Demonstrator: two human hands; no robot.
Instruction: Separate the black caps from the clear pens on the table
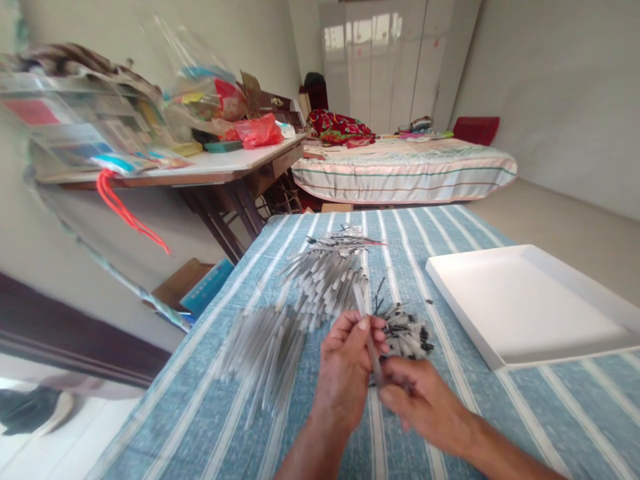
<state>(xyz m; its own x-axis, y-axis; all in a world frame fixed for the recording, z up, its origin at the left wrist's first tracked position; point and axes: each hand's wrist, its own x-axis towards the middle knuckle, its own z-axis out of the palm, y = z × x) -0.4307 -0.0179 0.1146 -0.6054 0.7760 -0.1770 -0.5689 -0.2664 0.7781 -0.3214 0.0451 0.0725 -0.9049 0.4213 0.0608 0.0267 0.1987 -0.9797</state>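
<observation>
A slim grey translucent plastic tube (359,297) stands out above my left hand (345,363), pinched between thumb and fingers. Its lower end reaches my right hand (425,399), whose thumb and fingers are closed on it; what the fingertips cover is hidden. Just beyond my hands lies a heap of short clear pieces with black ends (407,333). To the left, a blurred bundle of similar grey tubes (265,350) lies on the cloth. Farther back is a larger pile of tubes (330,280), with thin dark strips (345,241) at its far end.
A blue-and-white striped cloth (195,413) covers the table. A shallow white box (465,317) sits on the right. Beyond the table are a bed (410,170) and, at left, a desk (215,168) loaded with bags, with a red cord (123,210) hanging off it.
</observation>
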